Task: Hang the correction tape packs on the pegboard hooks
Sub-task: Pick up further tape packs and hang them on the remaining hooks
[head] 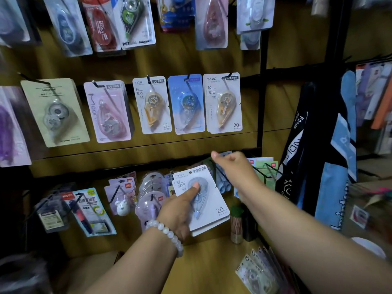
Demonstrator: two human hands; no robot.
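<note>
The left hand (180, 211) grasps a small stack of correction tape packs (203, 200), thumb pressed on the clear blister of the top card and the fingers hidden behind; the stack sits low in the scene, in front of the bottom row of the pegboard (148, 66), tilted so its punched top edge leans toward the far left. The right hand (233, 166) reaches past the stack toward a bare black hook (220, 171) just to the right of the cards, its fingers loosely curled with one stretched out toward the board; it appears to hold nothing, though whether it touches the wire I cannot tell. The likeliest trouble from here is alignment: the stack is several cards thick and held by one hand only, so the holes may not line up, and pushing them onto the hook could thread only the front card while the others slide off the back and fall to the counter (212, 272) below. The tilt adds to that, since the hook tip would meet cardboard rather than the hole and could bend or tear the top edge. The neighbouring hooks on the lower row are crowded with other packs (148, 187), and an arm swinging across could knock those loose. A small jar of sticks (236, 225) stands just beneath the stack, and a dropped card or a lowered wrist could tip it.
</note>
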